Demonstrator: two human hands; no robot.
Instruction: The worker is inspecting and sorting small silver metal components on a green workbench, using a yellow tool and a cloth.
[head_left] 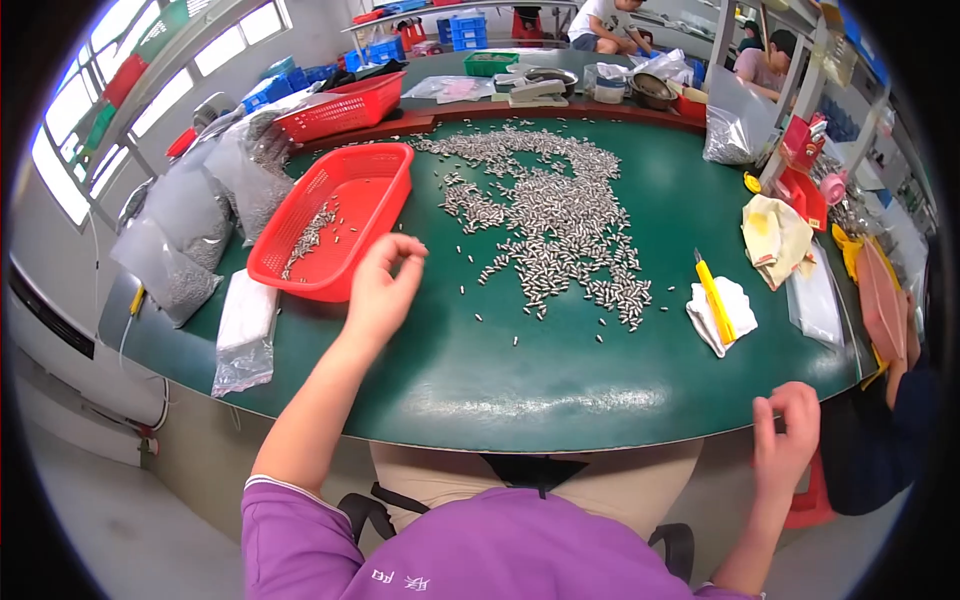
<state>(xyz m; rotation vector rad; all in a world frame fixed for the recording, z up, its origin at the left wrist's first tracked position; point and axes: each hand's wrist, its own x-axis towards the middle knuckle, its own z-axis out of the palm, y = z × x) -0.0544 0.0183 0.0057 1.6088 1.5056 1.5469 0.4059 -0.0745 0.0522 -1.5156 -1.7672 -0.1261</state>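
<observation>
A large spread of small silvery metal pins (570, 215) covers the middle of the green table. To its left stands a red plastic basket (395, 190), with a small heap of the same pins (310, 240) inside. My left hand (383, 285) hovers at the basket's near right corner, fingers loosely curled and thumb apart; nothing shows in it. Off the table's front edge at the right, my right hand (787, 440) is raised with bent fingers and a gap to the thumb, apparently holding nothing. Nearest it on the table, a yellow-handled pointed tool (716, 305) lies on a white cloth (740, 310).
Clear bags full of metal parts (175, 245) line the left edge, beside a white packet (245, 325). Another red basket (345, 105) stands behind. At right are a cream cloth (777, 235), a bag of pins (733, 130) and shelf posts (795, 100). Other people sit farther off.
</observation>
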